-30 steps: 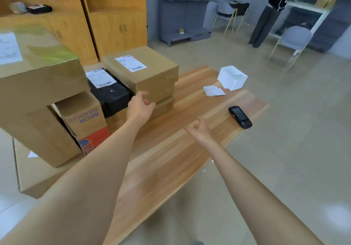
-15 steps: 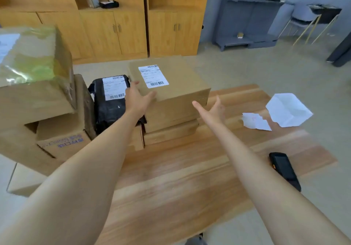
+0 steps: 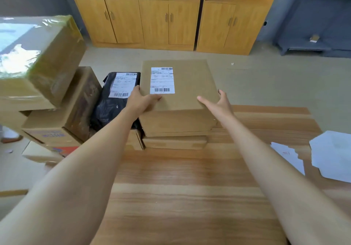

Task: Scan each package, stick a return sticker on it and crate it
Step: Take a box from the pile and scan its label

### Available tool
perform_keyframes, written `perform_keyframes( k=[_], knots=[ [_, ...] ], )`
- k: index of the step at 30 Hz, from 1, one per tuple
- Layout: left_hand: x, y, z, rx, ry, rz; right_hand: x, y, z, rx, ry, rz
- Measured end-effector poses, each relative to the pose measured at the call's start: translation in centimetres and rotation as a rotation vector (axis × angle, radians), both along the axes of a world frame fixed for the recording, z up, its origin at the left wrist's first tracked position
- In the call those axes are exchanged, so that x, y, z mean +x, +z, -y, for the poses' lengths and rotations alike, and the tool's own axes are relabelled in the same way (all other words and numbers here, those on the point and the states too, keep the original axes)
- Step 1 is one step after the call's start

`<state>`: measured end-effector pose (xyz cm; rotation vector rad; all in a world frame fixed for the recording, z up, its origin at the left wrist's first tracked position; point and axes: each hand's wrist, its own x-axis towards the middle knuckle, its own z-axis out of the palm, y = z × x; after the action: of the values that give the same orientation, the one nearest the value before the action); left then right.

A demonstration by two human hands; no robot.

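Package under hand: cardboard box (image 3: 190,92), shipping label (image 3: 162,80) facing up, stacked on a flatter box (image 3: 174,142) at the 12 o'clock end of the table (image 3: 180,197).

Left hand (image 3: 141,102) grips the box's 9 o'clock edge. Thumb lies across the top and the fingers are tucked down the side, against the black mailer bag (image 3: 115,104).

Right hand (image 3: 218,103) is at the 3 o'clock edge, fingers wide and straight, thumb over the top face. Contact with the cardboard is probable, but the view is too oblique to be sure.

Change: half a second back the right hand was short of the box, over bare table. Now it brackets the box opposite the left hand, which has stayed on its edge.

Reading: a two-handed lift of this box is being set up. Scan, sticker and crating are all still to do for it.

White sheets (image 3: 288,157) lie at 4 o'clock on the table. The scanner seen earlier is out of frame. Taped carton (image 3: 41,54) is piled at 10 o'clock.
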<state>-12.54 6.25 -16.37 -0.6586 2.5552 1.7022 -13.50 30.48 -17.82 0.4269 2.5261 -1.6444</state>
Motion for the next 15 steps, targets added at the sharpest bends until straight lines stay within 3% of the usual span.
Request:
perform_keyframes(
  k=[15],
  knots=[
    [1.8,0.8,-0.2,0.132,-0.064,-0.052,2.4,1.0,-0.4,-0.036,-0.100,-0.061]
  ],
)
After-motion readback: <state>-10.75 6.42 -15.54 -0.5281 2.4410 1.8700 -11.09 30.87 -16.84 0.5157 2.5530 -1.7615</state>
